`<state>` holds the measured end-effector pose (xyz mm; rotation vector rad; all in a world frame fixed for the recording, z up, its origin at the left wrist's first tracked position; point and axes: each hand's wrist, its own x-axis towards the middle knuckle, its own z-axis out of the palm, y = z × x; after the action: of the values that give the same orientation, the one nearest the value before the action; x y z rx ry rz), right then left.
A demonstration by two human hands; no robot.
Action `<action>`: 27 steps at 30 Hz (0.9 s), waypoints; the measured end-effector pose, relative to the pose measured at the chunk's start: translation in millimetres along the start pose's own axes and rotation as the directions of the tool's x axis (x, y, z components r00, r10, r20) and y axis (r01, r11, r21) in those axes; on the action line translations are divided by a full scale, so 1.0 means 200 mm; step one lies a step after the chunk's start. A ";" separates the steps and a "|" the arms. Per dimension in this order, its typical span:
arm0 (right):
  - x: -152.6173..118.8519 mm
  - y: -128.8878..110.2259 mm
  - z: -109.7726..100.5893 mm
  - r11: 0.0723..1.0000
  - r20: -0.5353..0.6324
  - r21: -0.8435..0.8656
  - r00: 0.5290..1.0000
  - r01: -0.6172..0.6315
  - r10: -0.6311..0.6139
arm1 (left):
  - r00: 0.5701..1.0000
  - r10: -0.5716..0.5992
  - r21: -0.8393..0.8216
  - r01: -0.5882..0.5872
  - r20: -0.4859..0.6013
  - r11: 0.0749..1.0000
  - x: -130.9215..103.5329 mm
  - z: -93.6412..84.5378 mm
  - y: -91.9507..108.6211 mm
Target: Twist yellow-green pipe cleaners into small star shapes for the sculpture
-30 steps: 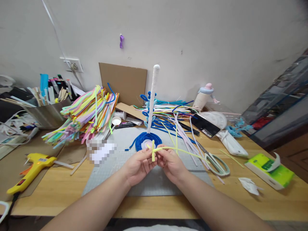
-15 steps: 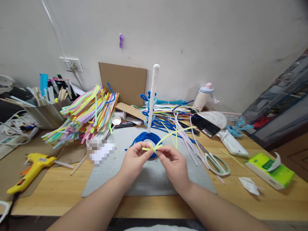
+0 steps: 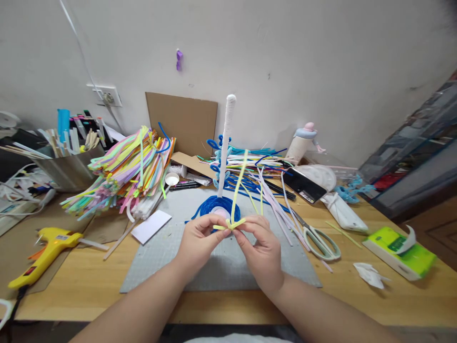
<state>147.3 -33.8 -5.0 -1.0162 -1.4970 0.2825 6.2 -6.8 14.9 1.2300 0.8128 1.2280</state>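
Between my two hands is a yellow pipe cleaner [image 3: 236, 195], bent into short arms at its lower end, with one long piece standing up and leaning slightly right. My left hand [image 3: 200, 238] pinches it from the left, thumb against fingers. From the other side my right hand [image 3: 260, 245] grips the same bent spot between thumb and forefinger. Just behind the hands stands a white wrapped post [image 3: 224, 147] on a round base wound with blue pipe cleaner [image 3: 205, 207]. Blue looped shapes [image 3: 216, 166] show beside the post.
A grey cutting mat [image 3: 160, 267] lies beneath my hands. Scissors [image 3: 321, 243], a phone [image 3: 305, 185] and a tissue pack [image 3: 400, 252] are on the right. To the left are a yellow glue gun [image 3: 46, 252], a white card [image 3: 152, 227] and a large bundle of coloured pipe cleaners [image 3: 132, 166].
The long end of the yellow pipe cleaner has swung from pointing right to standing nearly upright. Both hands stay in almost the same place, still pinching it.
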 end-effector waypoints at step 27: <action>-0.02 0.03 0.03 0.910 0.129 0.303 0.958 -0.283 0.255 | 0.983 -0.136 -0.197 0.159 0.123 0.967 0.03 -0.03 0.04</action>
<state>143.4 -31.5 -13.1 -0.9549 -1.3301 0.7513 0.3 -0.4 21.5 1.0391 0.6671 1.0856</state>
